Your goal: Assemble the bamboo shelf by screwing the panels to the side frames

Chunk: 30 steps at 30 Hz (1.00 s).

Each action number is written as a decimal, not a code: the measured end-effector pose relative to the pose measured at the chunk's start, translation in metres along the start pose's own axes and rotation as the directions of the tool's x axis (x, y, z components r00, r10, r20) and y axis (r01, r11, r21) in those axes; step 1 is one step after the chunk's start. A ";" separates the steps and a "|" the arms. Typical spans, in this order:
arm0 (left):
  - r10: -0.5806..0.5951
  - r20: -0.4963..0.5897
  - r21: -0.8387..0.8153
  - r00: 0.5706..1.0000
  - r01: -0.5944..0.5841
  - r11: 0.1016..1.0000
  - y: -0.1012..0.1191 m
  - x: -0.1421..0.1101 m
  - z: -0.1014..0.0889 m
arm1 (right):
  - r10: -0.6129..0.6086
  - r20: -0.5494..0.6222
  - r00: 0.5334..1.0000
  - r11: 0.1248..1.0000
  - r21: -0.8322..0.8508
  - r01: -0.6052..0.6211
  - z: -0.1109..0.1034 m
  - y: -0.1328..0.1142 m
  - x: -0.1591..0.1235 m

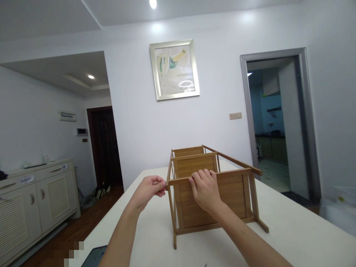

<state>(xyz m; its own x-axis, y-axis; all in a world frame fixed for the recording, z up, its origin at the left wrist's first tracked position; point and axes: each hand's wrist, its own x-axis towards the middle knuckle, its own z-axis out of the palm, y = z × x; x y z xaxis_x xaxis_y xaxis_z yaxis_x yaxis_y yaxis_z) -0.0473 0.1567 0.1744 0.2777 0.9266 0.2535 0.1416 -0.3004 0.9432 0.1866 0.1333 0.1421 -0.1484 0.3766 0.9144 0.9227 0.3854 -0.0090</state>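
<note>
A brown wooden shelf rack [233, 196] lies on its side on the white table [151, 237], its panels standing upright one behind another. My right hand [205, 189] is wrapped over the top edge of the nearest panel, thumb on the near face. At the rack's near left corner, my left hand [150, 189] is closed in a pinch, fingertips touching or very close to the end of the joint. Whatever lies between those fingertips is too small and hidden to make out.
A dark flat device [94, 256] lies at the table's front left, partly behind my left forearm. A tiny dark piece [205, 265] shows at the bottom edge. A white cabinet [55, 200] stands left; a doorway [278, 129] opens at the right.
</note>
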 end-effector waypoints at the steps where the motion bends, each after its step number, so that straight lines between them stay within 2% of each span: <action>1: 0.019 -0.023 0.020 1.000 -0.018 1.000 0.001 0.000 0.001 | 0.001 0.002 1.000 1.000 -0.006 -0.001 0.000 0.000 0.000; 6: 0.100 -0.103 0.120 0.990 -0.087 0.989 0.005 -0.001 0.004 | -0.012 -0.006 1.000 0.999 -0.032 0.012 0.000 0.001 -0.001; 14: 0.047 -0.125 0.104 0.991 -0.034 0.994 0.008 -0.005 -0.002 | -0.029 -0.018 0.999 0.999 -0.043 0.028 0.003 0.003 -0.001; 17: -0.030 -0.125 0.169 0.992 0.051 0.984 0.009 -0.005 -0.002 | -0.025 -0.019 1.000 0.999 -0.038 0.024 0.002 0.002 -0.001; 21: -0.131 -0.064 0.267 0.989 0.143 0.953 0.007 -0.006 0.001 | -0.024 -0.015 1.000 0.999 -0.037 0.023 0.002 0.002 -0.001; 25: -0.108 -0.011 0.272 0.994 0.107 0.956 0.007 -0.006 0.006 | -0.026 -0.011 1.000 0.999 -0.034 0.026 0.002 0.002 -0.001; 30: -0.015 -0.030 0.293 0.999 0.023 0.956 0.008 -0.006 0.007 | -0.029 -0.011 1.000 0.999 -0.030 0.028 0.002 0.002 -0.001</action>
<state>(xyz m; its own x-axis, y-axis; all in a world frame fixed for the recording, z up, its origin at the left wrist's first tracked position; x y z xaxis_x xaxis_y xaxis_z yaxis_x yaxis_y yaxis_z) -0.0408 0.1468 0.1792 0.2470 0.9373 0.2458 0.4197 -0.3321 0.8447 0.1882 0.1350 0.1404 -0.1709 0.3560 0.9187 0.9285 0.3703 0.0292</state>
